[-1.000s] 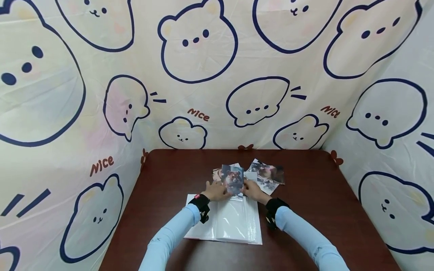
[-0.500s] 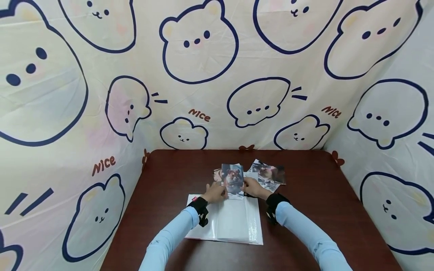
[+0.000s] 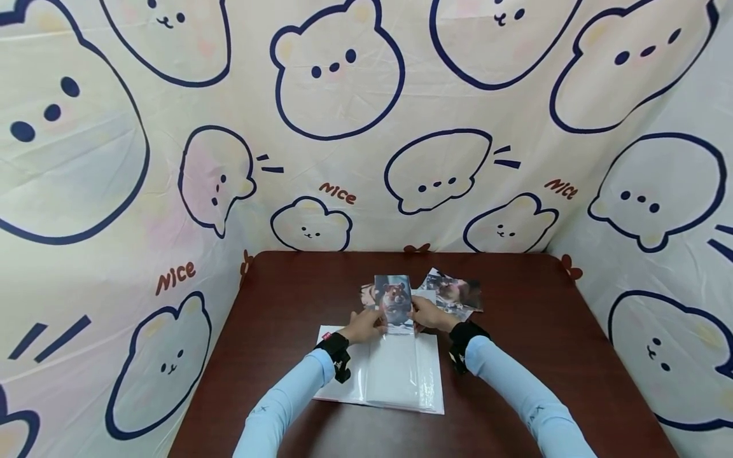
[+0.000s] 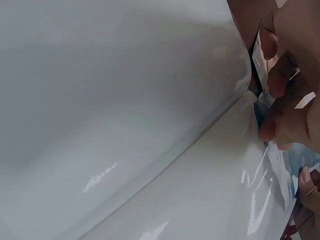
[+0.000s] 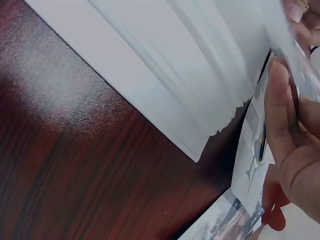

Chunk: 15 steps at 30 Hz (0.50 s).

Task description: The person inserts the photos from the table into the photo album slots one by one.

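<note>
A photo print of a bear-like animal [image 3: 395, 299] stands at the top edge of an open white album [image 3: 395, 375] with clear, glossy pocket pages. My left hand [image 3: 363, 326] pinches the lower left side of the print. On the right edge, my right hand [image 3: 432, 315] grips it between thumb and fingers. The left wrist view has the left fingers [image 4: 272, 127] bent at the glossy page's edge, with part of the print beneath them. In the right wrist view, the right thumb [image 5: 278, 82] lies along the print, seen nearly edge-on. The print's lower end overlaps the pocket opening.
Several loose photos [image 3: 458, 294] lie fanned out behind the right hand. Another photo [image 3: 367, 294] shows partly behind the held print at left. The dark brown table [image 3: 275, 305] meets a cartoon-printed cloth [image 3: 338, 159] at its back and sides.
Both hands keep their hold on the bear print. The print has shifted slightly, its top edge a little higher in view, and the left fingers have moved slightly along its lower side.
</note>
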{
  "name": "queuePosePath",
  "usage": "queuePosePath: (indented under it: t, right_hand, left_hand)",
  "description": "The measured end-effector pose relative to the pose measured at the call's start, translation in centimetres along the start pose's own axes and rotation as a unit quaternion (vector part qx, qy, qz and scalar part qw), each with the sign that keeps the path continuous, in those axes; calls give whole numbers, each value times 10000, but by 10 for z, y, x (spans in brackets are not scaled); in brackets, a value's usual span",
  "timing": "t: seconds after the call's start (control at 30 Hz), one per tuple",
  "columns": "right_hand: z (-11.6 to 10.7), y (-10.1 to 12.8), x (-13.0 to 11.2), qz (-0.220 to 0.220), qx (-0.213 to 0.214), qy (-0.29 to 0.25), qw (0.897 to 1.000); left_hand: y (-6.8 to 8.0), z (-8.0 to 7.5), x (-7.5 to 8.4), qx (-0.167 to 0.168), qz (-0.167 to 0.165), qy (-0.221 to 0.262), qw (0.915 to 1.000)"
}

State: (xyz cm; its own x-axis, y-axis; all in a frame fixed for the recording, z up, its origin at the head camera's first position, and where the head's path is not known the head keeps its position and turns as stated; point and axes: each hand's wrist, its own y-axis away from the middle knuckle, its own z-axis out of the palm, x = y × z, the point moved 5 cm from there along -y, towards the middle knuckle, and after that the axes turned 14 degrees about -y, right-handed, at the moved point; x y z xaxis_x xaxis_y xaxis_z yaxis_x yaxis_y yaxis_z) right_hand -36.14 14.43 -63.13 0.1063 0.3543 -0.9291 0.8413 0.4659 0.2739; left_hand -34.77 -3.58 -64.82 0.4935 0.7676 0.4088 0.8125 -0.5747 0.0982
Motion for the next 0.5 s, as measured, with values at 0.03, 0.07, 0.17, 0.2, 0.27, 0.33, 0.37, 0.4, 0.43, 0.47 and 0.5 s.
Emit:
queuePosePath:
  t: [0.03, 0.07, 0.17, 0.2, 0.27, 0.33, 0.37, 0.4, 0.43, 0.47, 0.5]
  right_hand:
    - [0, 0, 0, 18, 1, -35, 10000]
    - [0, 1, 0, 35, -2, -73, 10000]
    - [0, 1, 2, 79, -40, -274, 9996]
    - [0, 0, 2, 107, -50, -346, 9993]
    - [0, 0, 3, 138, -87, -485, 9987]
    - [0, 1, 4, 146, -149, -530, 9984]
    - [1, 1, 4, 167, -168, -526, 9983]
    - [1, 2, 4, 192, -187, -516, 9983]
    - [1, 3, 3, 216, -229, -523, 9981]
    - [2, 4, 3, 238, -293, -536, 9979]
    - [2, 6, 2, 278, -335, -544, 9976]
  left_hand:
    - [-1, 0, -1, -78, 11, -19, 10000]
    - [-1, 0, -2, -152, 17, -32, 9999]
    - [-1, -2, -3, -239, 88, -234, 9994]
    - [-1, -3, -3, -226, 114, -320, 9992]
    - [1, -6, -1, -176, 117, -468, 9987]
    - [3, -8, 1, -86, 56, -625, 9980]
    - [4, -8, 1, -34, 5, -680, 9977]
    - [5, -8, 2, -15, -81, -756, 9971]
    - [6, -7, 3, 12, -158, -793, 9967]
    - [6, -6, 3, 39, -223, -859, 9960]
    - [7, -5, 3, 51, -282, -894, 9956]
